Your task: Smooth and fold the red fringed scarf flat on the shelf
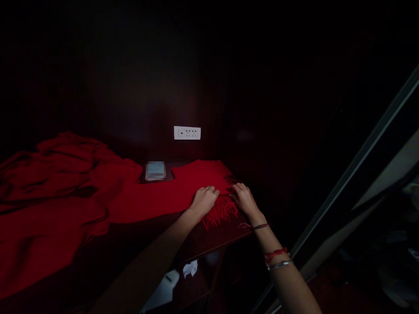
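Dark tabletop (225, 234) bearing red scarf (149, 201); left hand (203, 199), right hand (245, 198) seemingly straightening fringed end (220, 213), grips unclear; next needing careful alignment.

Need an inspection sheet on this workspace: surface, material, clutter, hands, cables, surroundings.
Surface: dark tabletop, red fabric spread across it.
Material: fabric bunched at left, flatter toward the right, with a fringe at its right end.
Clutter: pixelated pale item behind the fabric; crumpled white piece below the tabletop.
Hands: left hand on the fabric, right hand at its fringed end; grip unclear.
Cables: nothing seen.
Surroundings: white socket panel on a dark wall; poorly lit.
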Demonstrator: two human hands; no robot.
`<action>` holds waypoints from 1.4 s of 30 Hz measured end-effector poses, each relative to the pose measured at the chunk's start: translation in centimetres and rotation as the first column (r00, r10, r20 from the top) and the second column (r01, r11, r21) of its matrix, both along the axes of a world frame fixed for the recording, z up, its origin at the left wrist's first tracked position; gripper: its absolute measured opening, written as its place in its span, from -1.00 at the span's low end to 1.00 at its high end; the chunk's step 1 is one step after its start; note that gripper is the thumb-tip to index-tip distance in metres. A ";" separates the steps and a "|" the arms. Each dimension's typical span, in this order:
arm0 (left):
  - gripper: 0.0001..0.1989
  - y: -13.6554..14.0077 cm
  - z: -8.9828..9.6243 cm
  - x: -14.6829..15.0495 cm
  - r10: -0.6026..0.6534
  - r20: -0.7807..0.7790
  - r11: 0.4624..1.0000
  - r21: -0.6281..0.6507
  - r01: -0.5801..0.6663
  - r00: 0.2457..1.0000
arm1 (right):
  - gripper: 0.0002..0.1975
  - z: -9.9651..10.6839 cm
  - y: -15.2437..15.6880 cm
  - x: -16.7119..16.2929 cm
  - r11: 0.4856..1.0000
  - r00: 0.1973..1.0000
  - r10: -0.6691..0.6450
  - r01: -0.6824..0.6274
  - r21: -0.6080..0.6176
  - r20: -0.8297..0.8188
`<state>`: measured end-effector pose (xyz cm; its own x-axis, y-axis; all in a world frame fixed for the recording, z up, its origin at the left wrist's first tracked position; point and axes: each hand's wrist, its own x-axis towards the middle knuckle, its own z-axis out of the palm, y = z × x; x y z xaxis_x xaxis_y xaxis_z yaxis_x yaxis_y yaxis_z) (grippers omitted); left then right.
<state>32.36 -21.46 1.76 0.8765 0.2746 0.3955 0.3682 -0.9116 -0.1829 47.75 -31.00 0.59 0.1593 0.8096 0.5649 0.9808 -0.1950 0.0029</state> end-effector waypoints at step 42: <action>-0.85 -0.2 0.9 3.0 -0.047 0.078 0.995 -0.086 0.054 0.996 | -0.88 0.1 0.1 -0.2 0.999 0.999 -0.022 0.023 0.039 -0.029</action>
